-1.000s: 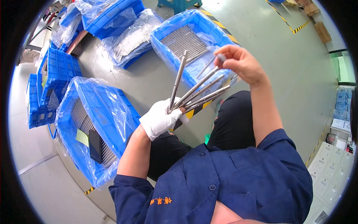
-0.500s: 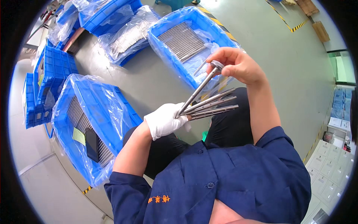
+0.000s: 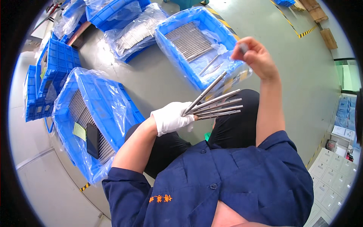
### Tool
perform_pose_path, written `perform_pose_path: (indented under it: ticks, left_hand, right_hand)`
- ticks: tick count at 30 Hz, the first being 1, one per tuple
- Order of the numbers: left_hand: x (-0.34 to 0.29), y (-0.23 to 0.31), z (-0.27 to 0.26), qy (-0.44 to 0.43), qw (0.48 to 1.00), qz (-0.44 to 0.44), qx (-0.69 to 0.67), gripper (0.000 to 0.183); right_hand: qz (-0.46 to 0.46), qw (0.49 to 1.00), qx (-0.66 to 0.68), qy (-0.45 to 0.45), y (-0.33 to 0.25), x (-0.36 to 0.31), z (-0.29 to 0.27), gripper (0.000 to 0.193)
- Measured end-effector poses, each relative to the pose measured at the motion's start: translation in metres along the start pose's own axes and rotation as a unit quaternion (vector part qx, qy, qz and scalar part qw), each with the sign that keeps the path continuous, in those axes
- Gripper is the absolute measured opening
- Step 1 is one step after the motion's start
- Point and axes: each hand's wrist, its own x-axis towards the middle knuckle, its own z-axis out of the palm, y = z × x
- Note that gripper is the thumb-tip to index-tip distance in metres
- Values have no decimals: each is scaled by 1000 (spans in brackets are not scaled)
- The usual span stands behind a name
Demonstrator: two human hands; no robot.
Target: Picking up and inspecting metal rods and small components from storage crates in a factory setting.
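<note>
My left hand (image 3: 171, 120), in a white glove, is closed round a fanned bundle of several slim metal rods (image 3: 221, 104). Their free ends point right, above my knees, and one rod (image 3: 207, 89) stands apart at a steeper angle. Raised to the upper right, my bare right hand (image 3: 260, 63) pinches a small grey metal ring (image 3: 244, 48), blurred by motion. The ring is apart from the rods. Beyond my hands, a blue crate (image 3: 174, 59) lined with clear plastic holds a row of similar rods (image 3: 190, 41) and a few loose ones.
A second lined blue crate (image 3: 126, 99) stands at the left with rods, a dark phone (image 3: 92, 140) and a yellow note (image 3: 79, 131) in it. Stacked blue crates (image 3: 62, 62) are behind it. Plastic-wrapped rods (image 3: 138, 36) lie at the back; white cabinets (image 3: 329, 176) stand at right.
My right hand has drawn the ring off the end of the steeper rod and moved up and right with it. My left hand still grips the bundle, shifted slightly right.
</note>
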Motion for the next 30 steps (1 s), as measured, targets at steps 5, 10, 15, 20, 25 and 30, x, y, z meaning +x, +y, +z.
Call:
perform_pose_path:
  ticks: [5, 10, 15, 20, 25, 30]
  left_hand:
    - [2, -1, 2, 149, 961, 67, -225, 24]
    - [17, -20, -12, 89, 810, 50, -578, 11]
    - [12, -31, 2, 17, 909, 1, -417, 20]
    - [-4, -13, 18, -93, 920, -42, -378, 31]
    - [5, -31, 17, 79, 719, 261, -639, 37]
    - [21, 6, 29, 297, 571, 172, -745, 52]
  right_hand:
    - [-9, 948, 248, 200, 6, 0, -5, 14]
    - [37, 960, -230, 156, 33, 8, 42, 25]
    - [-247, 716, -650, -63, 54, -6, 128, 45]
    - [-280, 749, -590, -112, 59, -15, 130, 10]
    - [-153, 930, -304, 138, 38, -13, 133, 18]
    - [39, 976, 126, 171, 33, 1, 148, 19]
